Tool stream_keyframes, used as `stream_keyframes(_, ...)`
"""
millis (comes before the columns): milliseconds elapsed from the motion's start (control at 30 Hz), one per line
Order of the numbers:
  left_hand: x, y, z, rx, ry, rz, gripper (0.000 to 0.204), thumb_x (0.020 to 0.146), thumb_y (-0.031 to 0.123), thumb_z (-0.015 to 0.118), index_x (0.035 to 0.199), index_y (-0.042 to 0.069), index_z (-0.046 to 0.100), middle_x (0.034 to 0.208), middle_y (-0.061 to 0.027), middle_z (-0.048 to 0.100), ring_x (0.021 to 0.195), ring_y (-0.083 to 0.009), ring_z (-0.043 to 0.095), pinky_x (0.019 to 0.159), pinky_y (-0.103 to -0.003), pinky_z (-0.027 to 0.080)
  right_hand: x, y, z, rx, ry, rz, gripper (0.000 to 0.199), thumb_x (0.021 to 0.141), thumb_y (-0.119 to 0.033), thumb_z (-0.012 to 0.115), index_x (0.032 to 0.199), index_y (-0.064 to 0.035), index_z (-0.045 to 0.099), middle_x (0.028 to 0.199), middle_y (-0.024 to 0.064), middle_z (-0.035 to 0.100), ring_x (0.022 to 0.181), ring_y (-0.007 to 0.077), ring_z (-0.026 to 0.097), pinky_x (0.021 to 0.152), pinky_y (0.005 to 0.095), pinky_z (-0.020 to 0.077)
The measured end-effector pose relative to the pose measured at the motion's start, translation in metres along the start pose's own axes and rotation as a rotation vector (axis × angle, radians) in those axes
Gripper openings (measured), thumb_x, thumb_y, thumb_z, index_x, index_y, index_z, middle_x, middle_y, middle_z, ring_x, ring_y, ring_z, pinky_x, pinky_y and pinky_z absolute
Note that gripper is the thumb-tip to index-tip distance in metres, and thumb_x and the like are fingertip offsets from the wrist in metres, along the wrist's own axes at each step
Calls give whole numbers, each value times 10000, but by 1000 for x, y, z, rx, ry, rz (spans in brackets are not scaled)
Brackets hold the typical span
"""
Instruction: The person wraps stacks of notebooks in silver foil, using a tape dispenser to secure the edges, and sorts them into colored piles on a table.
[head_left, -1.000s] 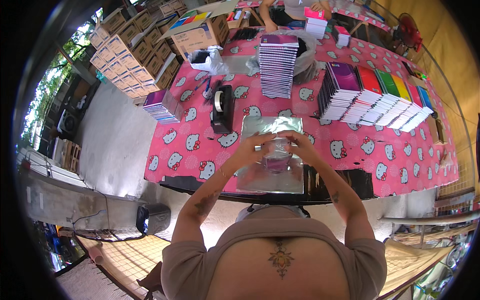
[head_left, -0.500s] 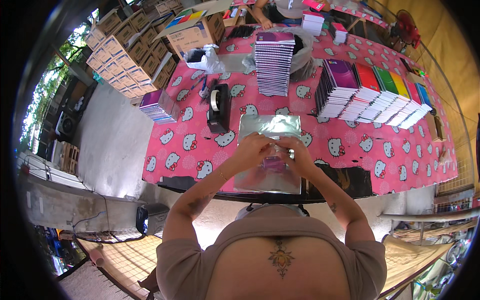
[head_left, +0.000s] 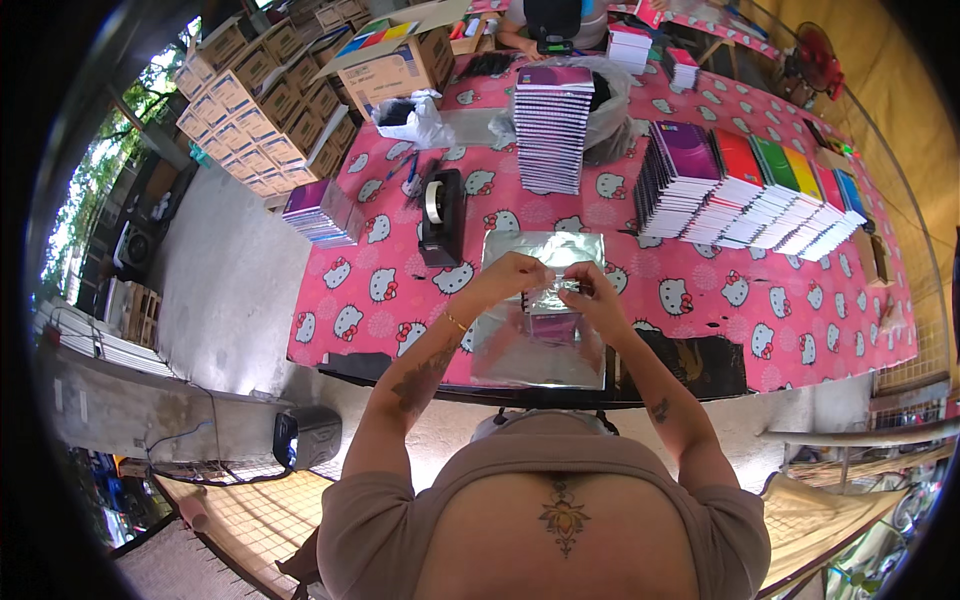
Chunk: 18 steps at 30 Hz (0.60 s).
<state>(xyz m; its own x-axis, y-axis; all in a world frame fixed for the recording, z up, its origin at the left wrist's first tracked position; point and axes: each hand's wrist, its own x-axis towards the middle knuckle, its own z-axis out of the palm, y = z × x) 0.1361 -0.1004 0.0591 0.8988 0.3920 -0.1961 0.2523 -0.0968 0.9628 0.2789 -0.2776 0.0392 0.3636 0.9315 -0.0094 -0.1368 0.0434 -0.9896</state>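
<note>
A notebook with a purple cover and a dark spiral edge (head_left: 556, 328) lies in glossy clear plastic (head_left: 551, 298) on a shiny silver sheet (head_left: 500, 358) at the table's near edge. Over the notebook's far end, my left hand (head_left: 512, 277) pinches the plastic between thumb and fingertips. My right hand (head_left: 598, 299) pinches the same plastic just to the right, its fingers curled. A small gap separates the two sets of fingertips. Glare on the plastic hides its exact folds. Left of the sheet stands a black tape dispenser (head_left: 443, 222) with a roll in it.
Purple spiral notebooks (head_left: 552, 135) stand stacked beyond the sheet. Rows of colourful notebooks (head_left: 740, 190) fill the right side. A smaller pile (head_left: 322, 213) sits at the left edge. Cartons (head_left: 262, 120) rise at far left. A person (head_left: 560, 30) sits across the pink-covered table (head_left: 700, 290).
My fingertips, close together before, have moved slightly apart over the plastic, the left hand lifting a little away. Across the table, the person has leaned forward.
</note>
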Motion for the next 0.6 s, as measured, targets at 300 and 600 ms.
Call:
stream_keyframes(300,-6,-7,-43,556,841,386,196,878,210,701,920,21,724,870,-159,701,755,-299,664,675,-355,511,-3,-3,8,-125,77,-50,186,901,-24,654,1069,-45,576,950,-10,543,876,66,505,727,232,444)
stream_keyframes(600,-36,-74,-140,-335,776,-238,343,849,224,768,1081,-13,679,798,-28,642,730,-129,598,601,-290,477,1,5,9,-154,49,-122,325,915,-4,591,1222,-64,677,1009,20,455,860,103,483,739,227,419)
